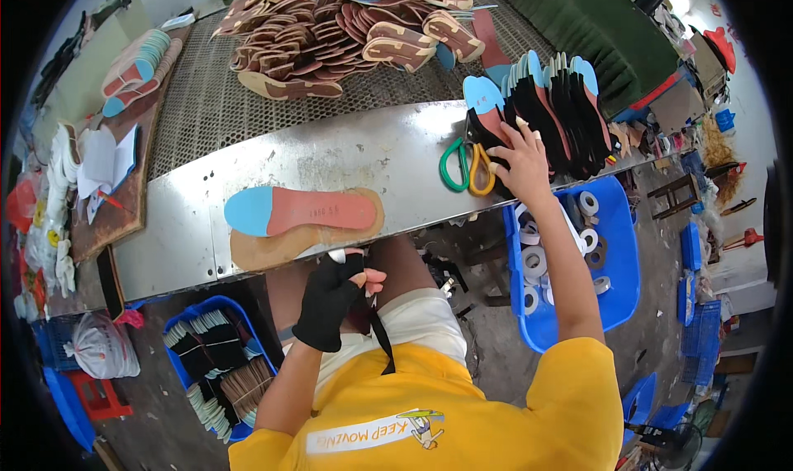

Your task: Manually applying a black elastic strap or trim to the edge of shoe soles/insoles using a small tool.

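My left hand (326,302), in a black fingerless glove with a white covering on one fingertip, is closed in front of my lap. A narrow black strip (382,339) hangs from its fingers; part of what it holds is hidden. My right hand (522,161) is bare, with white bands on some fingers. Its fingers are spread over the front of the black and blue insoles (535,111) standing in rows. Scissors (469,167) with green and orange handles lie beside it. A red insole (318,210) with a blue heel lies over a tan sole-shaped piece (263,251).
Piled brown insoles (322,41) cover the mesh at the back. A blue bin (615,297) with tape rolls (534,262) stands below right. Another blue bin (252,326) holds bundled insoles below left. A wooden board (149,157) with papers is at the left.
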A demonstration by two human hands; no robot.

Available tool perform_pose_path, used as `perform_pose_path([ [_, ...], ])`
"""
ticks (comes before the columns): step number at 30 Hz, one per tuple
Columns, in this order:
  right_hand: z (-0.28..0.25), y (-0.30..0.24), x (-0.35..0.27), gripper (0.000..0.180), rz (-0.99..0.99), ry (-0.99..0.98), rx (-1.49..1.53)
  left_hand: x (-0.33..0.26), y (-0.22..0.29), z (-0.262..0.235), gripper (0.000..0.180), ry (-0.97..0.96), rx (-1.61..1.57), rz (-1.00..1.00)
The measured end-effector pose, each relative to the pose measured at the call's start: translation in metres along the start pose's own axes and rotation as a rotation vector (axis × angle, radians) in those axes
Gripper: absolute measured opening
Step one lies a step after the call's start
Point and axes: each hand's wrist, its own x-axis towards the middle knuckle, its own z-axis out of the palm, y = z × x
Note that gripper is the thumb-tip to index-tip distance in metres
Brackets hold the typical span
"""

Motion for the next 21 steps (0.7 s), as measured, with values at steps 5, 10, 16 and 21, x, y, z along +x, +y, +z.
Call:
perform_pose_path([
  [5,-0.022,-0.096,0.002,0.019,0.017,0.294,0.355,0.008,0.013,0.003,0.075,-0.060,-0.003,0.225],
  [10,-0.027,-0.212,-0.019,0.018,0.084,-0.277,1.291,0.021,0.017,0.007,0.079,0.078,-0.014,0.301],
  [16,0.001,-0.211,-0.013,0.015,0.370,-0.165,1.954,0.021,0.039,-0.049,0.058,0.388,0.990,0.860],
  [21,-0.001,-0.209,-0.001,0.009,0.411,-0.369,1.910,0.060,0.108,-0.095,0.039,0.586,1.801,0.731],
])
